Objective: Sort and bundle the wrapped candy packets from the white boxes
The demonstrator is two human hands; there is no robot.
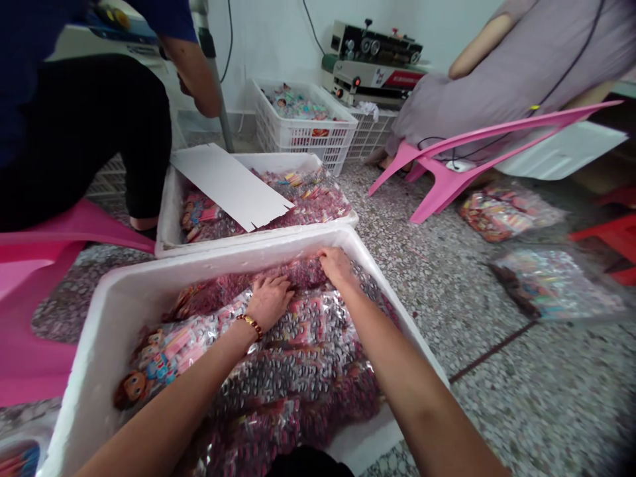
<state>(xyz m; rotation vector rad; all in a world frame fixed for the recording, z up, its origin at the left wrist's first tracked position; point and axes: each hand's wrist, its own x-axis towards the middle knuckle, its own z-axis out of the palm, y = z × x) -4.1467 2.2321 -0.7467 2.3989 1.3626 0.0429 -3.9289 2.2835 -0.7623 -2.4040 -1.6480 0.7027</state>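
Observation:
Both my hands reach into a white foam box (119, 291) in front of me, filled with clear plastic packets of small pink and red toys (298, 371). My left hand (271, 299), with a bead bracelet on the wrist, rests knuckles-up on the packets near the box's far side, fingers curled down into the pile. My right hand (336, 264) lies just beyond it by the far rim, fingers bent and pushed into the packets. What either hand grips is hidden by the fingers.
A second foam box (171, 218) of packets lies beyond, with a white card sheet (228, 185) across it. White plastic crates (303, 129) and a sealing machine (372, 56) stand at the wall. Two people sit nearby on pink stools (447, 175). Bagged packets (556, 285) lie on the floor at right.

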